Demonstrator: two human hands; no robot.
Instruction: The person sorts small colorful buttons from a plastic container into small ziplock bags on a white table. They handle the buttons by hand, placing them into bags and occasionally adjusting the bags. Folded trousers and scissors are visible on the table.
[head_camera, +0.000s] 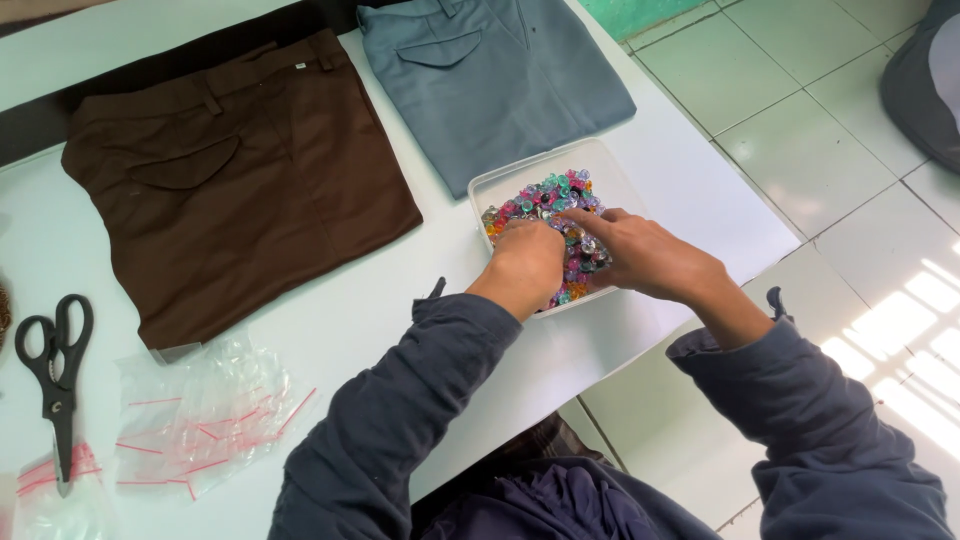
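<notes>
A clear plastic tray (490, 186) near the table's right edge holds a heap of small coloured faceted beads (548, 195). Both my hands are down in the beads. My left hand (527, 262) is curled knuckles-up over the near part of the heap, fingers hidden. My right hand (645, 255) reaches in from the right, fingers spread and touching the beads. Whether either hand pinches a bead is hidden.
Folded brown trousers (240, 180) and folded grey-blue trousers (490, 80) lie on the white table (400, 320). Black scissors (55, 370) and a pile of small clear zip bags with red strips (200, 415) lie at the left. Tiled floor (800, 150) is to the right.
</notes>
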